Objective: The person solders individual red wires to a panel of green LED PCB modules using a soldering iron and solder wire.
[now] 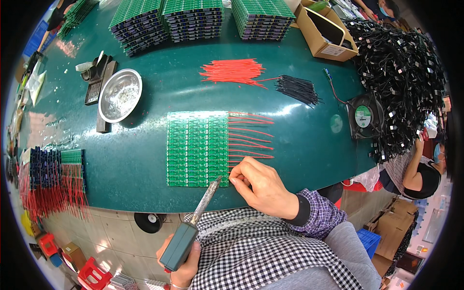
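My left hand (pixel 186 270) grips a soldering iron (pixel 180 246) by its dark green handle. The iron's tip reaches the lower right edge of a green circuit board panel (pixel 197 145), which lies flat on the green table. Just right of the tip, my right hand (pixel 261 186) pinches a thin red wire against the panel's edge; the fingers partly hide it. Above this hand, several red wires (pixel 251 133) stick out from the panel's right edge. Farther back lie a pile of loose red wires (pixel 232 71) and a bundle of black wires (pixel 296 90).
Left of the panel stand a metal bowl (pixel 120 95) and an iron stand (pixel 99 79). Wired boards (pixel 53 176) lie at the left edge. Board stacks (pixel 193 21), a cardboard box (pixel 324 31), a fan (pixel 366 116) and piled black cables (pixel 401 72) surround the work. Another person (pixel 420 176) sits at right.
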A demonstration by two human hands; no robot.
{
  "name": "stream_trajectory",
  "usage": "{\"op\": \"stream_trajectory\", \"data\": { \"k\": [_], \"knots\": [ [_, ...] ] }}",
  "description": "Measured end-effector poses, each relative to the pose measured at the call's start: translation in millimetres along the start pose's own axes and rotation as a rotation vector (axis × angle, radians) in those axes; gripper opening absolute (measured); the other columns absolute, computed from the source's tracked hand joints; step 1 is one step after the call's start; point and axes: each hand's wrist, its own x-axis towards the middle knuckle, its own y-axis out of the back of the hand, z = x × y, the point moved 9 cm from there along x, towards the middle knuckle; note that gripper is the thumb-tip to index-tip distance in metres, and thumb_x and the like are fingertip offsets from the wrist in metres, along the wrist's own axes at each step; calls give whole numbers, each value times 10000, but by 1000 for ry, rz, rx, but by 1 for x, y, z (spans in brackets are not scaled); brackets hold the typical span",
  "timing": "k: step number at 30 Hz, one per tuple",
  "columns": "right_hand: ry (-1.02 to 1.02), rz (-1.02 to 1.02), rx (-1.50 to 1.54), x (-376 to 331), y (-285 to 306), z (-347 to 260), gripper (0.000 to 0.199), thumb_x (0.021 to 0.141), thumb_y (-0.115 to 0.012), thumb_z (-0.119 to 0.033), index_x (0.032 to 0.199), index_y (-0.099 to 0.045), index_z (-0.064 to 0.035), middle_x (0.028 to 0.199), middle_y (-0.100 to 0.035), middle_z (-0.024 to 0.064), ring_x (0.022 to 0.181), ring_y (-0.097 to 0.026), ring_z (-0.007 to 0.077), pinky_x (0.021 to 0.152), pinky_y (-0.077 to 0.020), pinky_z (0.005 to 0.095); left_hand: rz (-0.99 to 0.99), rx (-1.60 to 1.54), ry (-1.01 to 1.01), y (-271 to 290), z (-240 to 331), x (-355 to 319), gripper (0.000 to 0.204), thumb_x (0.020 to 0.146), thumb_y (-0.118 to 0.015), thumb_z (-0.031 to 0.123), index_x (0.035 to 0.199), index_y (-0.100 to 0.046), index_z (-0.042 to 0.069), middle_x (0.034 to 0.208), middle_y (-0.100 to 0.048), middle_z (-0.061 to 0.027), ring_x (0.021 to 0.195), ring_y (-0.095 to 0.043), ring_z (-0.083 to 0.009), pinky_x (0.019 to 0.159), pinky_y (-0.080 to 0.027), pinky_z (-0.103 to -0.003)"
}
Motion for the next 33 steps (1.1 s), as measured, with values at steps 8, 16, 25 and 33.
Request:
{"op": "stream_trajectory", "data": {
  "k": [8,16,25,33],
  "knots": [
    [37,15,-44,2,1,-4,86,887,-674,18,897,-588,19,834,-574,103,679,-658,223,581,-529,338,-37,-12,-19,-6,2,1,208,699,-778,0,888,-707,-50,800,-674,-147,628,-651,-254,548,-484,-330],
    [45,28,-55,2,0,-2,91,877,-678,26,889,-589,15,822,-572,101,671,-658,221,573,-524,339,-61,21,-44,-9,14,8,194,698,-772,-9,878,-708,-44,800,-674,-144,637,-662,-267,569,-510,-339],
    [46,42,-65,2,1,-3,104,872,-686,25,880,-583,10,819,-572,99,661,-651,221,560,-507,347,-64,42,-50,-7,2,0,197,697,-768,16,878,-709,-32,807,-672,-148,641,-664,-279,563,-505,-349],
    [32,36,-60,2,0,-3,100,875,-685,19,872,-585,12,829,-576,104,660,-649,227,565,-515,348,-30,36,-30,0,-6,-7,190,706,-768,41,875,-707,-23,824,-671,-148,657,-666,-287,561,-502,-350]
  ]
}}
